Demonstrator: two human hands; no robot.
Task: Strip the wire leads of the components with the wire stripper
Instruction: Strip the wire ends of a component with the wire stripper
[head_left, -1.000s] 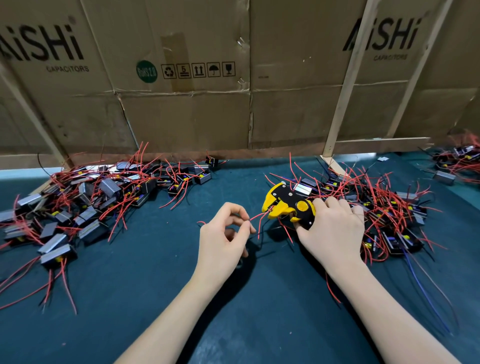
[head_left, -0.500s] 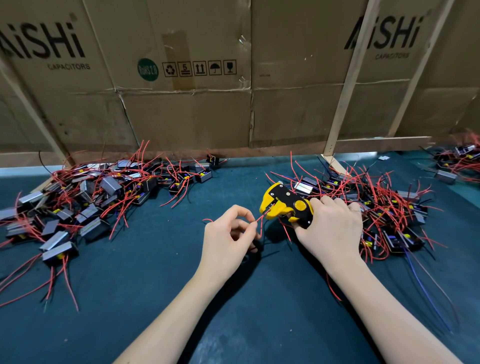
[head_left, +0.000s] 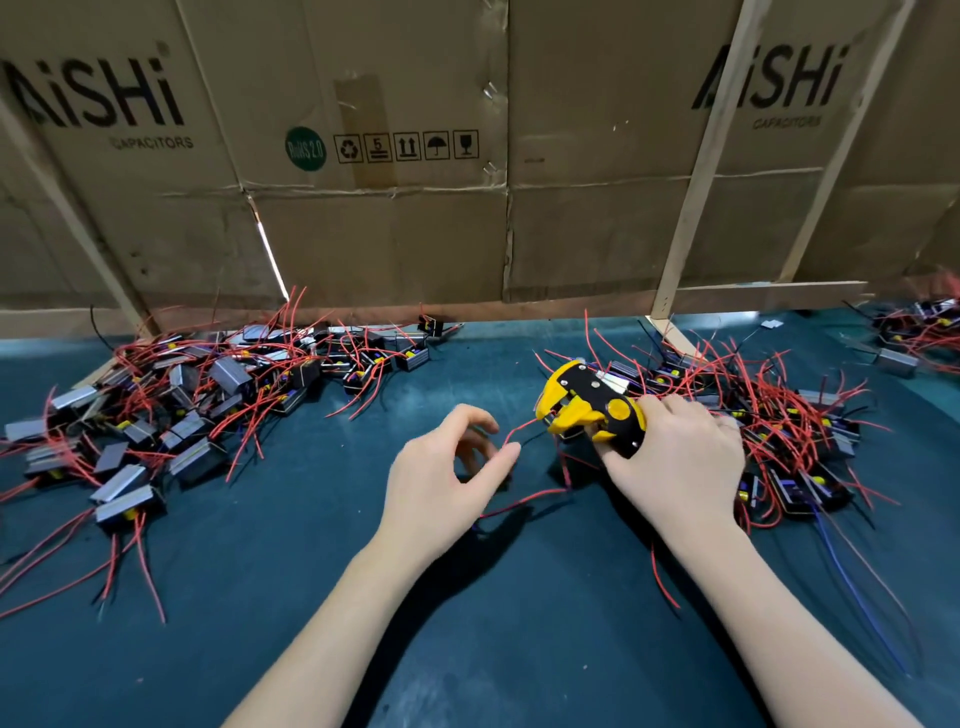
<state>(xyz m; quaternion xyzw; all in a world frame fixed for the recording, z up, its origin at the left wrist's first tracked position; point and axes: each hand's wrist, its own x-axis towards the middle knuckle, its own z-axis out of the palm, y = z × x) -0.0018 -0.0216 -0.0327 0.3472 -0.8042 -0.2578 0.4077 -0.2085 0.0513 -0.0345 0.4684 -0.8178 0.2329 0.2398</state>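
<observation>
Near the surface's (head_left: 467, 649) middle, our right hand (head_left: 675, 467) grips the wire stripper (head_left: 592, 408); our left hand's (head_left: 441, 483) curled fingers (head_left: 506, 453) touch a red wire (head_left: 522, 428), the grip unclear.

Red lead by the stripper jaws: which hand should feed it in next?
Left. The left hand sits at the red lead, just short of the stripper's jaws. The right hand is busy gripping the stripper handles.
</observation>
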